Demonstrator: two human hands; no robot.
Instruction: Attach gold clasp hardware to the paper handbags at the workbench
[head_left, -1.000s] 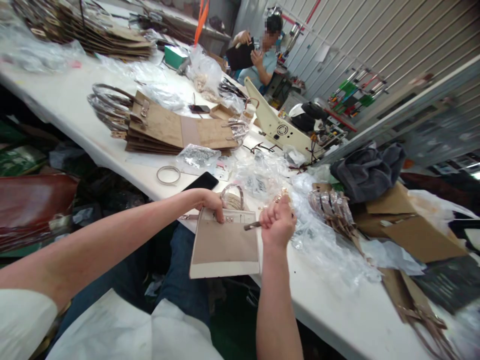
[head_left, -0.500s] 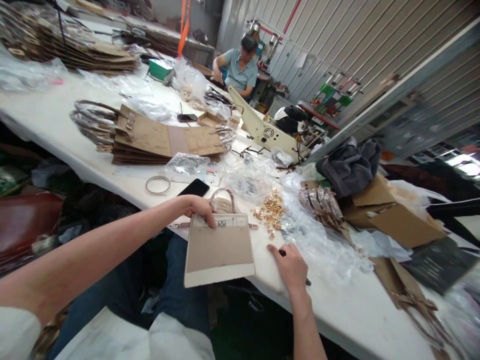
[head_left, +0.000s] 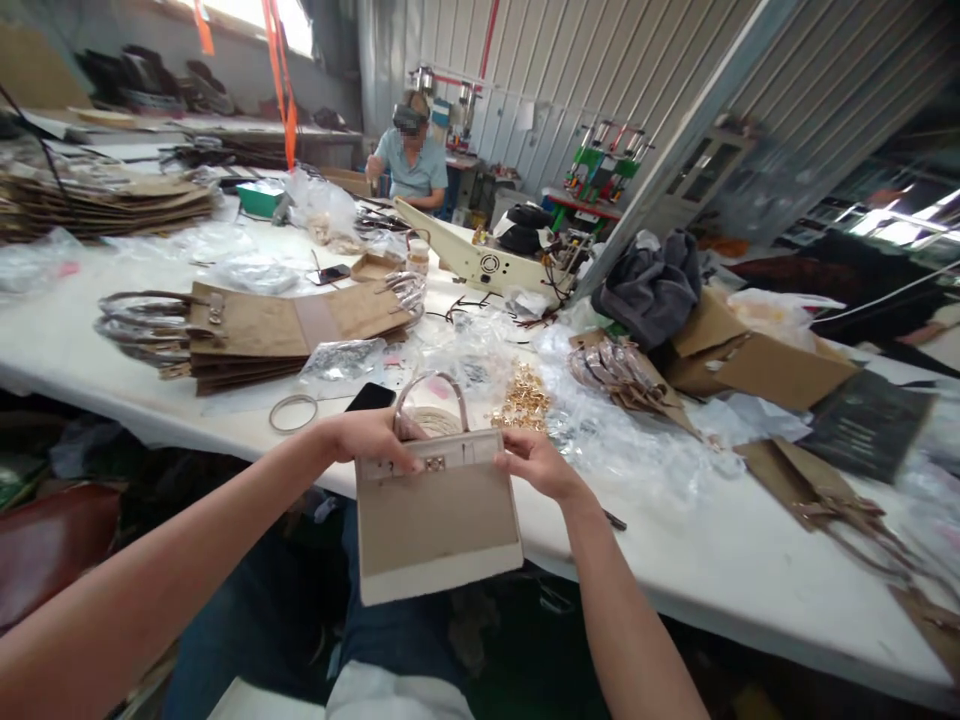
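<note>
A small beige handbag (head_left: 439,520) with a curved handle (head_left: 430,385) hangs over the near edge of the white table (head_left: 720,580). My left hand (head_left: 371,438) grips the bag's top left corner, thumb on the flap near a small metal clasp (head_left: 434,463). At the top right corner my right hand (head_left: 534,463) is closed on the bag's edge. A dark slim tool (head_left: 615,520) lies on the table just right of my right wrist. A pile of small gold metal fittings (head_left: 525,395) sits just beyond the bag.
A black phone (head_left: 370,397) and a metal ring (head_left: 293,412) lie left of the bag. Stacked brown bag panels (head_left: 255,330), clear plastic wrap (head_left: 622,440), cardboard pieces (head_left: 757,365) and a grey cloth (head_left: 652,285) crowd the table. A person (head_left: 411,160) works at the far end.
My right hand set the tool down on the table, then moved up and took hold of the bag's top right corner. The view has swung upward and to the right.
</note>
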